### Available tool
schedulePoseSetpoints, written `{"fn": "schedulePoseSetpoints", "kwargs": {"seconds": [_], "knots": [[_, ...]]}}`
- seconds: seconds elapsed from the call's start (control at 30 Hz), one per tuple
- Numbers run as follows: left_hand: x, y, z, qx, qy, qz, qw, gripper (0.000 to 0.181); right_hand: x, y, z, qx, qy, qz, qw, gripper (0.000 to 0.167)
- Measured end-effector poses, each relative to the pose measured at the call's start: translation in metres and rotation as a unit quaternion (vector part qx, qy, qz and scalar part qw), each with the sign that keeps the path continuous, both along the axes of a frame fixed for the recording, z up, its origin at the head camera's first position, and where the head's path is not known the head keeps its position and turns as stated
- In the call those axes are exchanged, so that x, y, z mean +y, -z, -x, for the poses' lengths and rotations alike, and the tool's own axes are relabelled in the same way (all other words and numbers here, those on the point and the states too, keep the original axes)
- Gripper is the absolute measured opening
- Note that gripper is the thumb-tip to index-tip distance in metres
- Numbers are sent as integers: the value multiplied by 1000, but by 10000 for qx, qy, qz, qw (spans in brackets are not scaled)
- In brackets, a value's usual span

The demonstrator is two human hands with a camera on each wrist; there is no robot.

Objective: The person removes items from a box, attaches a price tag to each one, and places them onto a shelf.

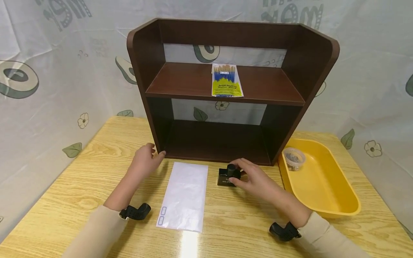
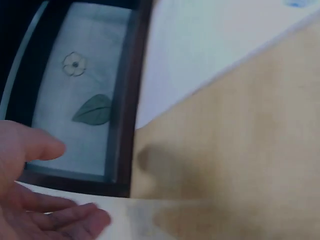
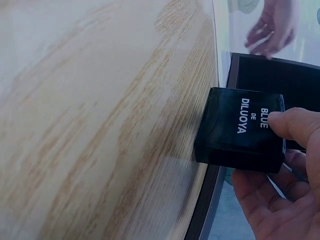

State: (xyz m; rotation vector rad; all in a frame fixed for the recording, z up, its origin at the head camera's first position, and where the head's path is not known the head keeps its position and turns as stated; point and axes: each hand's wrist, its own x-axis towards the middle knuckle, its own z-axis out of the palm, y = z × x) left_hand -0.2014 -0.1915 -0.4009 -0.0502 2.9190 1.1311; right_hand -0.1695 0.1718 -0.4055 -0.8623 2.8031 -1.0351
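My right hand [image 1: 256, 179] pinches a black square perfume bottle [image 3: 240, 130] between thumb and fingers. White letters on the bottle's side read BLUE DE DILUOYA. In the head view the bottle, with its round black cap [image 1: 231, 170], is just in front of the shelf's lower edge; whether it touches the table I cannot tell. My left hand [image 1: 146, 161] is at the lower left corner of the dark brown shelf [image 1: 222, 141], thumb spread from the fingers and nothing held. Between the hands a white sheet of paper [image 1: 185, 197] lies on the table.
A pack of artist brushes [image 1: 226, 80] lies on the shelf's upper board, near its front edge. To the right stands a yellow tray [image 1: 322, 179] with a small clear tub [image 1: 293, 158] of small pieces inside. Patterned curtains [image 1: 64, 100] hang behind the wooden table [image 1: 96, 161].
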Motion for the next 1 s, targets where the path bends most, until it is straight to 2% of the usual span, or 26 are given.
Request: {"fn": "schedulePoseSetpoints", "kwargs": {"seconds": [0.1,0.2,0.37,0.43,0.53,0.63,0.7,0.8,0.9,1.0], "knots": [[6,7,-6,-168,154,414,9989,58,0,-1,-1,26,68,-53,10000,45],[14,11,-13,-228,208,533,9981,51,1,-2,-3,129,175,-12,9998,51],[31,14,-21,-392,350,1021,9934,48,4,-5,-6,332,277,166,9989,50],[37,16,-23,-435,433,1380,9885,56,6,-7,-8,413,287,190,9986,48],[45,18,-23,-468,476,1884,9798,79,8,-10,-11,513,295,218,9980,45],[50,19,-22,-542,483,2152,9739,100,9,-13,-13,526,300,264,9978,43],[52,19,-22,-597,479,2179,9730,102,9,-15,-14,512,311,290,9978,42],[53,18,-22,-627,491,2167,9730,97,8,-18,-15,535,325,327,9975,41],[53,16,-23,-613,566,2019,9758,71,5,-19,-15,718,380,328,9962,39],[53,16,-23,-616,655,1794,9797,45,1,-21,-18,1114,472,303,9922,38]]}}
